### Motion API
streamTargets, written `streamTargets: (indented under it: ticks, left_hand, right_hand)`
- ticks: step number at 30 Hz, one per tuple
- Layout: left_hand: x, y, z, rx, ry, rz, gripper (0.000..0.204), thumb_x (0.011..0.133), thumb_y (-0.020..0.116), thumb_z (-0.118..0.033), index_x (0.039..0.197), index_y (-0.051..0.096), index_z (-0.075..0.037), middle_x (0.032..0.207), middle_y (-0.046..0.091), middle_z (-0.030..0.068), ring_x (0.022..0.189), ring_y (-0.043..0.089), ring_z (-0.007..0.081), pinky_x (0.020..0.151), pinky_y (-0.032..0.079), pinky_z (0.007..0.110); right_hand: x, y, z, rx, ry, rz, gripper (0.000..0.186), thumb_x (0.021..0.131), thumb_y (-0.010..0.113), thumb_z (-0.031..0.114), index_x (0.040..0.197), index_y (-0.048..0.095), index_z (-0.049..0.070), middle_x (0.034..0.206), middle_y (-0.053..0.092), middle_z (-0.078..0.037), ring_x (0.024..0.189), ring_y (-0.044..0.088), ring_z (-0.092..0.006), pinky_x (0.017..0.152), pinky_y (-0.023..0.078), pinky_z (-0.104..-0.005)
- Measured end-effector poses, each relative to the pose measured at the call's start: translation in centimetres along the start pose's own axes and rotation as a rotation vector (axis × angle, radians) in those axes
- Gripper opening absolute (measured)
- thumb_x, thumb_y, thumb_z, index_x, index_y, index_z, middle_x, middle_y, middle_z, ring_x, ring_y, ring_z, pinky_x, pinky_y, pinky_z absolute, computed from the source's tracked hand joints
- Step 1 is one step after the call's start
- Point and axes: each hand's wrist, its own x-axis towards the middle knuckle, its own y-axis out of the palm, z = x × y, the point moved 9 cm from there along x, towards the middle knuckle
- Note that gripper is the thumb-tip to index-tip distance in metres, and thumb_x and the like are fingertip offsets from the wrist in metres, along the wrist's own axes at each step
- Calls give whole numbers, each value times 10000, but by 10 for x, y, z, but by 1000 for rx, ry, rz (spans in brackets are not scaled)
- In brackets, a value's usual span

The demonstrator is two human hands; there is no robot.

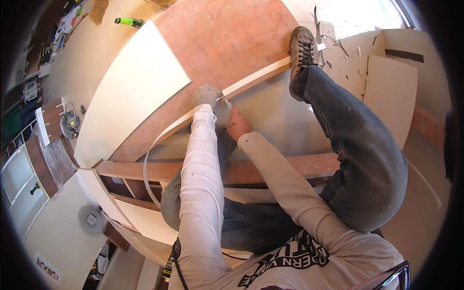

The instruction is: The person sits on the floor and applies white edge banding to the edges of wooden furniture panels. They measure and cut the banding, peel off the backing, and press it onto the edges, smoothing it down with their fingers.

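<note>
1. Curling its fingers, the right hand [238, 124] is pinching a thin object [226, 100], too small to identify, just below the board's edge.
2. The gloved left hand [207, 95] is resting at that edge; I cannot tell its grip.
3. A white strip [253, 79] is running along the reddish-brown board [222, 38], its left end looping loose.
4. A shoe [303, 50] is standing beside the strip's right end.

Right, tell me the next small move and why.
I'd probably slide the gloved left hand leftward, pressing the white strip to the edge of the reddish-brown board: right of that hand it lies along the edge; further left it hangs off in a loose loop.
</note>
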Motion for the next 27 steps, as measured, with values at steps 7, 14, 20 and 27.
streamTargets:
  ticks: [7, 14, 20, 27]
  left_hand:
    - [7, -7, -6, 25, 52, -75, 224, 722, 793, -321, 861, 747, -151, 914, 744, 84, 907, 708, 240, 825, 540, 376]
    - [-1, -4, -6, -30, 5, -22, 249, 739, 801, -332, 881, 756, -133, 941, 747, 95, 943, 699, 240, 846, 527, 370]
    - [-3, -1, -3, 35, 9, 0, 251, 743, 807, -317, 893, 757, -122, 950, 748, 98, 941, 702, 240, 836, 530, 380]
    - [3, 2, 5, 11, 36, -34, 244, 749, 809, -308, 890, 756, -115, 942, 748, 99, 938, 703, 240, 834, 529, 376]
  right_hand:
    - [8, -5, 7, -1, -40, -31, 242, 865, 515, 50, 1099, 458, 26, 865, 648, -318, 859, 622, -521, 774, 486, -580]
    - [2, -4, 6, -10, 9, 0, 222, 863, 521, 50, 1074, 455, 28, 888, 650, -327, 876, 628, -516, 789, 490, -580]
    - [-4, -6, 10, -29, 19, 17, 214, 857, 540, 54, 1048, 455, 16, 895, 651, -326, 891, 627, -516, 798, 495, -572]
    - [-6, -8, 12, -36, 37, 44, 227, 842, 580, 47, 1031, 459, 16, 900, 655, -320, 904, 632, -508, 799, 503, -564]
